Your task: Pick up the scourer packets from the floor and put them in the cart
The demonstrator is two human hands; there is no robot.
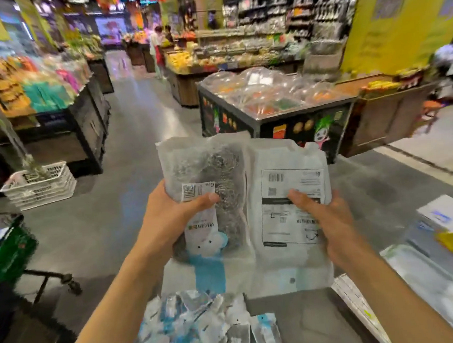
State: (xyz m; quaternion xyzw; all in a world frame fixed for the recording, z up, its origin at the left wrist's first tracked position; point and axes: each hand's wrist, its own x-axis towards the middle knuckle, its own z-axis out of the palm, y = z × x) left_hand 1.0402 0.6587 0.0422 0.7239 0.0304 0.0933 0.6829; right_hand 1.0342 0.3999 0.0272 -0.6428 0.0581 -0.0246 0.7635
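Both hands are full and raised at chest height, so the pick-up part of this round looks done and the drop into the cart is what remains. The left hand (169, 218) closes its fingers and thumb around a clear scourer packet (202, 189) with steel wool showing through; the right hand (327, 215) pinches a second packet (289, 207), its printed white back facing up, touching the first along one edge. Below them lies a heap of similar packets (204, 325), probably already in the cart, though its walls are not clear here. The next move, as I judge it, calls for lowering both hands over that heap and letting go. A white crate (41, 187), a green basket (8, 253) and display stands flank the aisle; nothing blocks the drop.
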